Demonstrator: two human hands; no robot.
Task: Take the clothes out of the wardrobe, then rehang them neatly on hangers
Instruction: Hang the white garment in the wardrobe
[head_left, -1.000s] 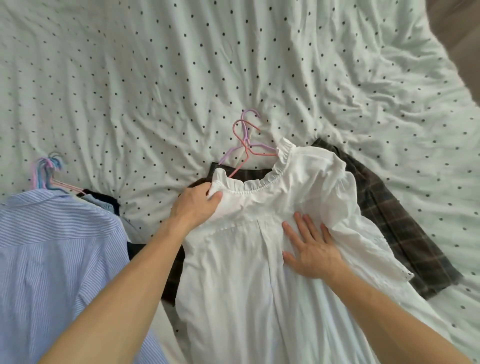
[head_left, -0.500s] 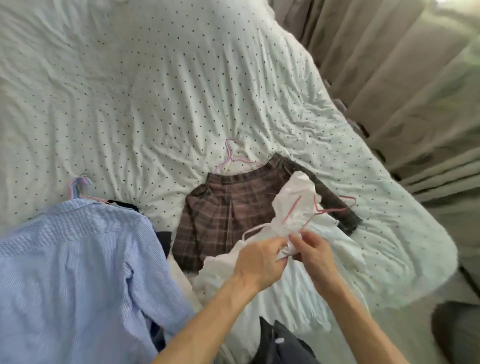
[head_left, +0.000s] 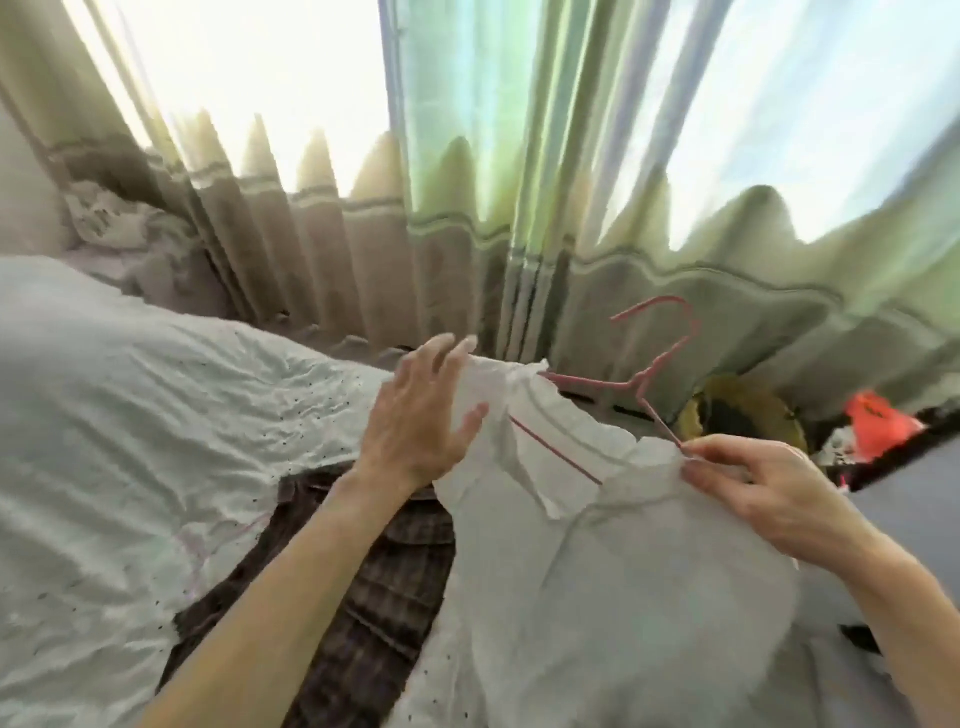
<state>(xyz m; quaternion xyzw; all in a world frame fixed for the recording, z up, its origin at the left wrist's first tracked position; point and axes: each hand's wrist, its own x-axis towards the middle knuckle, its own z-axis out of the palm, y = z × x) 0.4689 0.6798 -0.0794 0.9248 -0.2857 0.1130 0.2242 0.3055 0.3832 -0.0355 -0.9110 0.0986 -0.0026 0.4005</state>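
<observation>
The white blouse (head_left: 597, 571) is now lifted off the bed (head_left: 130, 415), near and right of the plaid skirt (head_left: 374, 597); half a second ago it was bunched low between both hands. The hands have drawn apart: the left hand (head_left: 421, 415), fingers spread, lies against the frilled collar, while the right hand (head_left: 769, 488) pinches the pink hanger (head_left: 660, 358) by its wire at the blouse's shoulder. The hook points up toward the far curtains (head_left: 311, 249), one arm inside the neckline
</observation>
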